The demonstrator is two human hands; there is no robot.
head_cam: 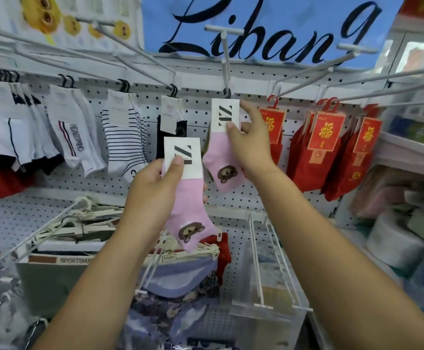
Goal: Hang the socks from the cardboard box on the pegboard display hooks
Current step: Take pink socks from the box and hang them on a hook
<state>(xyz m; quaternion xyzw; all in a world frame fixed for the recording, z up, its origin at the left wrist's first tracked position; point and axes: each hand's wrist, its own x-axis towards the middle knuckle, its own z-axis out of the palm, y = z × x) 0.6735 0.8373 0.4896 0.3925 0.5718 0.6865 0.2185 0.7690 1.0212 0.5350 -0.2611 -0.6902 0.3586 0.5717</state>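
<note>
- The left hand (153, 188) grips the lower pink sock (190, 210) near its top; the thumb lies flat on the front of the white card (183, 157), at its lower left part, and the other fingers are curled behind the sock, so that only their tips show at its right edge
- This sock hangs down from the hand, in front of the pegboard (130, 188), with the brown bear face near the toe; it touches no hook
- The right hand (248, 140) pinches the upper pink sock (222, 170) by its label card (224, 114): the thumb presses on the lower right corner of the card, the index finger reaches up along the card's right edge to the upper corner, and the remaining fingers are bent behind the card
- The black hanger loop (227, 92) of the upper sock is on the wire of a white display hook (225, 69), and the sock hangs below it, slightly tilted, with its own bear face pointing down and to the right
- The two pink socks are just beside each other, the upper one to the right of and behind the lower card
- To the left hang striped socks (122, 137) and white socks (62, 127); to the right hang red socks (332, 147) with gold characters
- A blue sign (269, 29) with black letters is above the hooks
</note>
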